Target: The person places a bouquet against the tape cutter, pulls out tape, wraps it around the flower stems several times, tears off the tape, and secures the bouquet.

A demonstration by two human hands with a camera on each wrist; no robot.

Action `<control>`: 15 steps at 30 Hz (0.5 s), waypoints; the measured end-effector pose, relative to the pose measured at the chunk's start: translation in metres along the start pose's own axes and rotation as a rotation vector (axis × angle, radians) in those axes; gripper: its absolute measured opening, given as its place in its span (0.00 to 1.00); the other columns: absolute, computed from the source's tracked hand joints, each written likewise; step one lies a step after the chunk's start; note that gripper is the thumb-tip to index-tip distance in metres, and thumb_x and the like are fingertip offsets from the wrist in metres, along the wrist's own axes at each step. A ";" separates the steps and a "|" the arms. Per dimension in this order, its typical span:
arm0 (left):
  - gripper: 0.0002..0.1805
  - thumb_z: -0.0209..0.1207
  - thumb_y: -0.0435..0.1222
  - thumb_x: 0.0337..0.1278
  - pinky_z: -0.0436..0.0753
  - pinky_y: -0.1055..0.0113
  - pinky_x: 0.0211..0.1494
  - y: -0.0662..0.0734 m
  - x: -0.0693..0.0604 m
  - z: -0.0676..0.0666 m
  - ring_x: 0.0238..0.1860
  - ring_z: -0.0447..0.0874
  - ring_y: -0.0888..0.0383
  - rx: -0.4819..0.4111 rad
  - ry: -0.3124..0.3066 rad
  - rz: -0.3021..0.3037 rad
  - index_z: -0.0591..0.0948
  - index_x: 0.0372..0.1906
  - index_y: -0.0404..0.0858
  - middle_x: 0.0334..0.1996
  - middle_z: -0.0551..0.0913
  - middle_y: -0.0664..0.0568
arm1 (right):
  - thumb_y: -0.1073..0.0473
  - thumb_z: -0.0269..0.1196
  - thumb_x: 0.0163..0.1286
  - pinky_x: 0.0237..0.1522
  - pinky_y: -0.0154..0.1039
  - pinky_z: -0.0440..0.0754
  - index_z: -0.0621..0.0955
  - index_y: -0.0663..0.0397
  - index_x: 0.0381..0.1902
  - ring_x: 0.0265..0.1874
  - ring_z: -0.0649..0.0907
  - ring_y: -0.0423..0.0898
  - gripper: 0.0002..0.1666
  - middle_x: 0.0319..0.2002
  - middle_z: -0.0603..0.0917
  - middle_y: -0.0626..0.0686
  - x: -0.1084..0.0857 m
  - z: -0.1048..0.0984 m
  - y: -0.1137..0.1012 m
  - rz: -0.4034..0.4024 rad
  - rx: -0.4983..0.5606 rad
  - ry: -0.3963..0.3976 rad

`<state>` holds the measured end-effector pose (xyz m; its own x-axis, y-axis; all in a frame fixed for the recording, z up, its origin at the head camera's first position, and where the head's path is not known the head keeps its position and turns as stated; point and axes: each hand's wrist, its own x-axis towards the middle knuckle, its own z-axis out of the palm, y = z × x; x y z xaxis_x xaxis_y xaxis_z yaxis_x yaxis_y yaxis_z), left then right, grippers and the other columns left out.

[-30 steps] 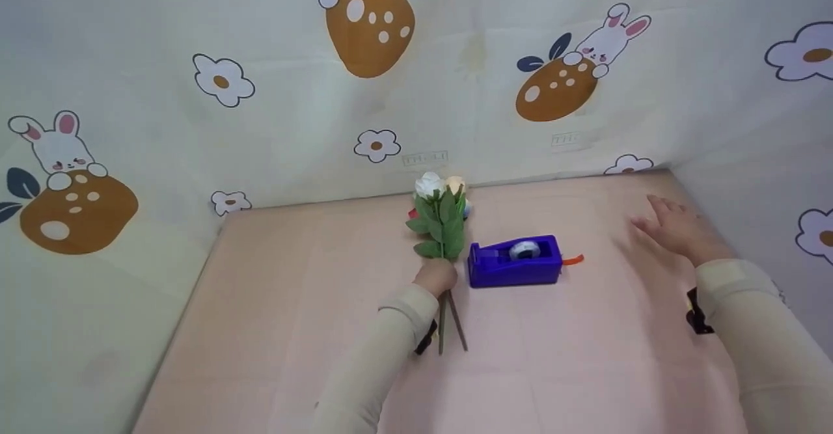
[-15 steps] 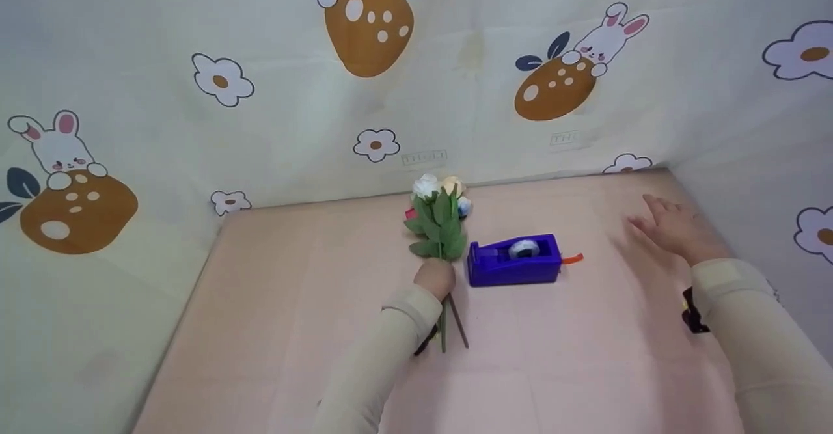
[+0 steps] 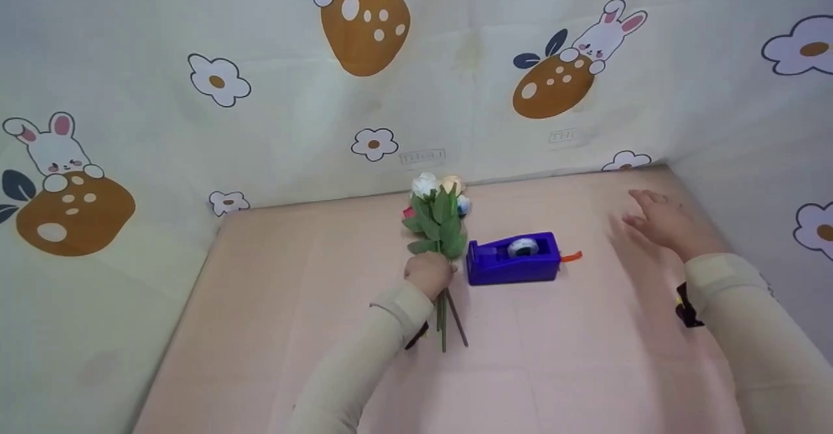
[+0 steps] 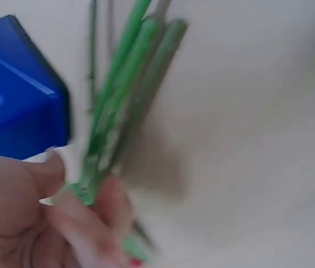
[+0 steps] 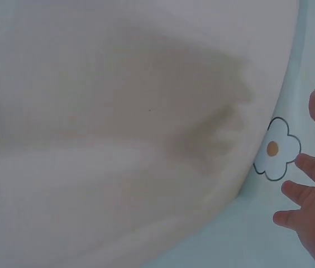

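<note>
Bunch: a small bouquet of flowers with broad green leaves and long thin stems [image 3: 444,226], apparently artificial, lies mid-table near the far edge, heads pointing away from the person; I make out a white bloom [image 3: 424,184] and a peach one [image 3: 451,185], with bits of red and pale blue half hidden.
Left hand: curled around the stems just below the leaves, this bare hand [image 3: 429,274] grips the bunch, thumb against fingers; how firmly, I cannot tell.
Right hand: well apart at the far right, this hand [image 3: 665,226] holds nothing; its fingers are spread, its shadow falling on the pale pink tabletop [image 3: 293,304].
Stem ends: below the fist they fan out, a brownish one slanting right, and from the left wrist they end unevenly.
Dispenser: a deep blue, boxy tape dispenser [image 3: 513,269] sits just right of the bouquet, bearing a pale tape roll [image 3: 515,246]; an orange strip [image 3: 571,256] sticks out at its right end.
Good handling: I'd keep the hold low, clear of leaves and petals, and take in every stem, the slanting one included; too loose a grip could let one slide, and a rightward swing could knock the dispenser.
</note>
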<state>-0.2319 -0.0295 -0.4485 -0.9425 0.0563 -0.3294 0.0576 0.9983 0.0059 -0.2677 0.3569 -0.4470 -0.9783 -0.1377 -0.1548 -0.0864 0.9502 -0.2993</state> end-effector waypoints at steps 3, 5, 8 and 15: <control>0.21 0.56 0.52 0.56 0.79 0.60 0.28 -0.009 0.018 0.006 0.27 0.80 0.57 -0.004 0.049 0.061 0.82 0.31 0.36 0.27 0.83 0.48 | 0.56 0.54 0.68 0.60 0.64 0.52 0.63 0.71 0.61 0.61 0.58 0.70 0.30 0.61 0.59 0.75 0.006 -0.002 -0.018 -0.090 -0.044 0.073; 0.17 0.59 0.48 0.54 0.79 0.61 0.30 -0.011 0.021 -0.002 0.29 0.80 0.57 -0.078 0.067 0.094 0.81 0.33 0.37 0.29 0.82 0.49 | 0.61 0.55 0.66 0.60 0.61 0.56 0.70 0.71 0.55 0.60 0.62 0.68 0.24 0.59 0.64 0.73 0.010 -0.003 -0.034 -0.147 -0.057 0.113; 0.17 0.60 0.43 0.54 0.78 0.60 0.42 -0.015 0.021 -0.014 0.40 0.79 0.55 -0.300 0.067 0.205 0.78 0.45 0.38 0.40 0.81 0.48 | 0.61 0.56 0.65 0.61 0.60 0.57 0.75 0.69 0.50 0.59 0.64 0.67 0.19 0.58 0.67 0.72 0.016 -0.004 -0.062 -0.221 -0.012 0.118; 0.28 0.58 0.43 0.57 0.71 0.59 0.58 -0.019 0.014 -0.018 0.58 0.70 0.52 -0.599 -0.002 0.366 0.68 0.62 0.40 0.57 0.72 0.46 | 0.60 0.56 0.66 0.62 0.58 0.57 0.77 0.68 0.48 0.61 0.64 0.65 0.18 0.58 0.69 0.70 0.024 0.006 -0.122 -0.364 0.100 0.073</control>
<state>-0.2525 -0.0477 -0.4366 -0.8964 0.3911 -0.2084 0.1795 0.7504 0.6361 -0.2798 0.2356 -0.4195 -0.8982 -0.4374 0.0445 -0.4151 0.8103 -0.4136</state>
